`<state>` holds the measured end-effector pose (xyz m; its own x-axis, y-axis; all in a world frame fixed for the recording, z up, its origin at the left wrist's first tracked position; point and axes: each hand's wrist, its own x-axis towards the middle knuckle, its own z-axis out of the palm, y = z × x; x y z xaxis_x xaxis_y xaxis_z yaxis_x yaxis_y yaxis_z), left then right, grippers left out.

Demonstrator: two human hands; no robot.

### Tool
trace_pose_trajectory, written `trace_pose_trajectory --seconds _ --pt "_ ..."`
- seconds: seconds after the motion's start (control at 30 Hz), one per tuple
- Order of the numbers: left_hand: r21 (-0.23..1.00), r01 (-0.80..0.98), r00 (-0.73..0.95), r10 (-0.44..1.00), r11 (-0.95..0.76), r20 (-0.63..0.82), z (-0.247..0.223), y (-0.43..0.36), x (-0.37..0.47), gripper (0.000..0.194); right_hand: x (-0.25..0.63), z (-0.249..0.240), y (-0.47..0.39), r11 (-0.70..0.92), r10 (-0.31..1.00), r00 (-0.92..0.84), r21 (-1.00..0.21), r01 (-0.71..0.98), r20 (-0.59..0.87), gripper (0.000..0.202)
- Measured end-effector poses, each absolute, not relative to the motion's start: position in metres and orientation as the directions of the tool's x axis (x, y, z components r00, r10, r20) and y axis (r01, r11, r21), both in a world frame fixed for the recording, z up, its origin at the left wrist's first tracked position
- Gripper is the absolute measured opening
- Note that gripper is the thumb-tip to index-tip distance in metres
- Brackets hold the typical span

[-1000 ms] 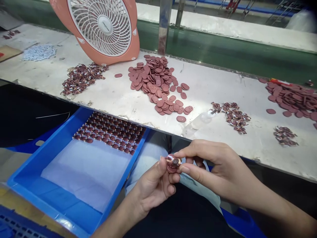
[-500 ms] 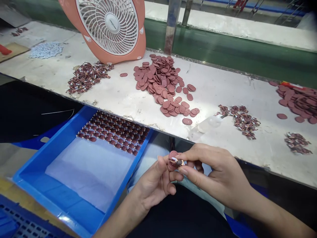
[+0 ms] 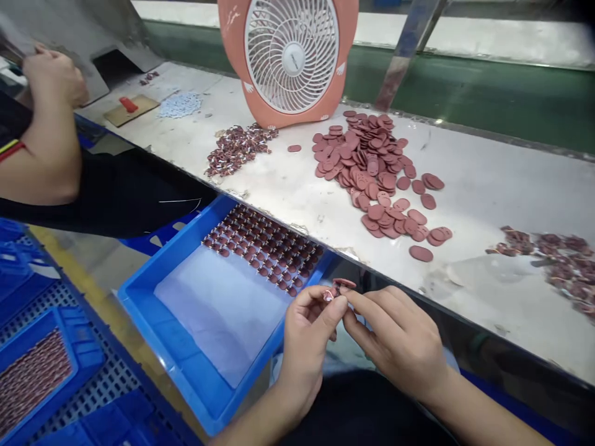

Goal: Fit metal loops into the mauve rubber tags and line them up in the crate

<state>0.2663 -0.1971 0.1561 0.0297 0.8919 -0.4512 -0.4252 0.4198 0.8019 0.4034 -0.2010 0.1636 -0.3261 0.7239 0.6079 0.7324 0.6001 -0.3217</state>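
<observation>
Far up and left of the shallow blue plastic tray (image 3: 181, 354), a co-worker's hand (image 3: 53, 77) is raised. Lower left of the tray is a blue plastic crate (image 3: 80, 353) with many thin reddish rows. Inside the tray, a white flat sheet (image 3: 223, 310) bears neat rows of small reddish-brown pieces (image 3: 263, 244) along the upper part. Above the tray lies a heap of small dark-brown knotted parts (image 3: 239, 148).

Just right of the tray, the person's left hand (image 3: 304, 344) has thumb and finger pinched together on a small dark knotted part with whitish and orange bits (image 3: 329, 295). Close against it is a flat reddish-brown oval disc (image 3: 344, 282), tilted nearly edge-on. The right hand (image 3: 402, 341) brings its fingertips under this disc; whether they are closed on it, one cannot tell.

The disc is probably light, matt and a little flexible, better taken by its rim. The knotted part seems soft and easily deformed, so a gentle pinch at its middle would suit.

Farther right is a loose pile of similar oval discs (image 3: 372, 161).
</observation>
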Motion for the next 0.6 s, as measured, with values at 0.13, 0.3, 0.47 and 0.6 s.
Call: trace_pose_trajectory --seconds 0.13,0.3,0.47,0.6 --pt "0.903 -0.187 -0.248 0.871 0.386 -0.423 0.135 -0.184 0.234 0.028 0.396 0.165 -0.203 0.632 0.71 -0.368 -0.313 0.709 0.6 0.029" --pt "0.909 0.114 -0.526 0.801 0.401 -0.288 0.08 -0.141 0.147 0.027 0.411 0.159 -0.213 0.636 0.731 -0.371 -0.376 0.673 0.572 0.032" --pt "0.72 0.451 -0.573 0.79 0.528 -0.22 0.038 -0.102 0.076 0.028 0.427 0.148 -0.22 0.583 0.775 -0.345 -0.391 0.712 0.529 0.026" --pt "0.54 0.606 -0.552 0.798 0.583 -0.241 0.024 -0.087 0.056 0.033 0.432 0.144 -0.222 0.548 0.8 -0.322 -0.4 0.734 0.506 0.026"
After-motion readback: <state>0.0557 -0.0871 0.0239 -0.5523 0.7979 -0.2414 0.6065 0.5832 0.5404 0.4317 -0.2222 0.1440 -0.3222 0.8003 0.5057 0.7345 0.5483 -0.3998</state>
